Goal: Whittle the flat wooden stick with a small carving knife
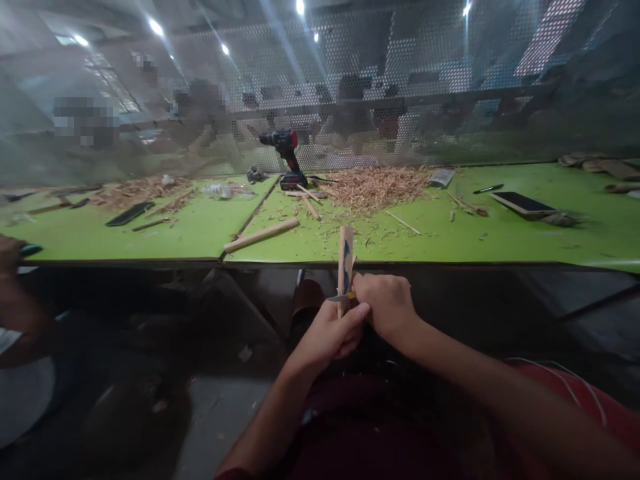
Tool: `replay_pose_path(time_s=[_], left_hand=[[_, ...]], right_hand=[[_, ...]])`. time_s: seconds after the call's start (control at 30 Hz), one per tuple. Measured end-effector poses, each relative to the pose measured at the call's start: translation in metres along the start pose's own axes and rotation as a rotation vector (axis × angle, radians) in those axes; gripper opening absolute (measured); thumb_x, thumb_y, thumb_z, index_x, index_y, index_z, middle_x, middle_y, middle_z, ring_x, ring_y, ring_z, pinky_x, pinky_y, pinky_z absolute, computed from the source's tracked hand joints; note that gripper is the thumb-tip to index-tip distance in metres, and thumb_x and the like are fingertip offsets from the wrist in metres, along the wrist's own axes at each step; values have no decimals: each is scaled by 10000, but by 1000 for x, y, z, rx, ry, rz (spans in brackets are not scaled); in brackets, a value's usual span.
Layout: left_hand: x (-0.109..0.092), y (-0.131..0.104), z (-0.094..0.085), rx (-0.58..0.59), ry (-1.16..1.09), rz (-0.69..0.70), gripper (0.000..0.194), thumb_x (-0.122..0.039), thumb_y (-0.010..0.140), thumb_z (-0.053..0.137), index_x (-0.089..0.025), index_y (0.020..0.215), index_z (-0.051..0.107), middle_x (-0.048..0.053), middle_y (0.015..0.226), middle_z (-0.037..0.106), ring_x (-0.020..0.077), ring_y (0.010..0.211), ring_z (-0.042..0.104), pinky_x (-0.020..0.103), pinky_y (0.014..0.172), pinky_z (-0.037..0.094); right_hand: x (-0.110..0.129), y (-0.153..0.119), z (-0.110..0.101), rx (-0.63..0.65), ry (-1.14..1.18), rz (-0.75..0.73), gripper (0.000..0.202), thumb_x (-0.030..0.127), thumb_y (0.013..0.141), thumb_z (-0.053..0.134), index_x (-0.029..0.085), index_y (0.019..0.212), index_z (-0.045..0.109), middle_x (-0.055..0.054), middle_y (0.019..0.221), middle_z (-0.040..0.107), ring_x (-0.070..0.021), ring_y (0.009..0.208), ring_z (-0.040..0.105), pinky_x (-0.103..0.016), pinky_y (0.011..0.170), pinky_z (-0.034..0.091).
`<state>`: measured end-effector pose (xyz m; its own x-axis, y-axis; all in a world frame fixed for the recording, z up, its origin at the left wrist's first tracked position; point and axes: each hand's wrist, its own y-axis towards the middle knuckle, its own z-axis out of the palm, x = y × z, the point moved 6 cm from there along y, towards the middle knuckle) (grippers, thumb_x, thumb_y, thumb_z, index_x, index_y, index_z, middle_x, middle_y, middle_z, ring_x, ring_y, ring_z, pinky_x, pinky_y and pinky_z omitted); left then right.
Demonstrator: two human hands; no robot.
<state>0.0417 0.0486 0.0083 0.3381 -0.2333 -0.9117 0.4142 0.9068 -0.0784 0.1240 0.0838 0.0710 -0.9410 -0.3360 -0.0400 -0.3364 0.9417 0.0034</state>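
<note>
We've got the left hand (331, 335) clamped around the wooden stick (345, 257), upright just below the green counter (200, 230) edge, while our right hand (386, 303) grips a small knife (340, 298), blade touching the stick; shavings pile (376, 188) beyond.

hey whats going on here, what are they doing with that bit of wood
A person seated at a green workbench holds a short wooden stick upright in the left hand, just below the bench edge. The right hand presses a small knife against the stick, its blade pointing left. On the bench lie a heap of wood shavings, a longer wooden dowel, a cordless drill and a phone. Another person's hand shows at the far left.
</note>
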Motion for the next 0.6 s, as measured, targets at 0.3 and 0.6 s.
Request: replay_pose_path(time_s=[0.3,0.6], left_hand=[[2,6,5,9,-92,47,585,-661,825,798,-229,743,413,-154,437,306,16,304,215,151,310,178],[11,11,0,-144,85,13,703,-830,702,776,-228,647,419,-119,420,336,30,323,267,196,330,187]], right_hand=[[-10,8,-2,-1,-9,56,331,179,1058,453,174,1090,782,-155,995,824,-275,934,788,-309,720,507],[-14,0,3,-44,-22,24,358,89,1011,440,162,1079,784,-164,934,814,-287,861,773,-328,678,479]])
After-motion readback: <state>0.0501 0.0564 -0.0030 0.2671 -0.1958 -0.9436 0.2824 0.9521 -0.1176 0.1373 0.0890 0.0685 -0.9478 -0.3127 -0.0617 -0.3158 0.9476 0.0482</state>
